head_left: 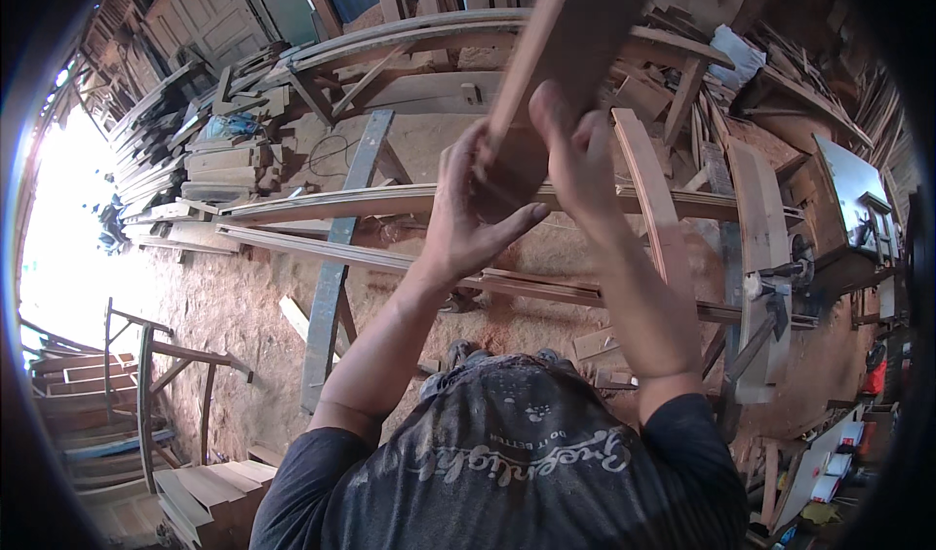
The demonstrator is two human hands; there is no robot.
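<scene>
Holding a long, flat-faced wooden board [577, 48] in left hand [463, 214] with thumb spread wide, beside blurred right hand [582, 165] with unclear finger closure, above narrow planks [390, 201]

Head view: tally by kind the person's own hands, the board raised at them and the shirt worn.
Hands: 2 (left hand, right hand)
Raised wooden board: 1
Dark shirt: 1
Total: 4

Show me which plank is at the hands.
The thick brown plank, its near end between the left hand and right hand; the long planks below lie across a blue trestle.
</scene>
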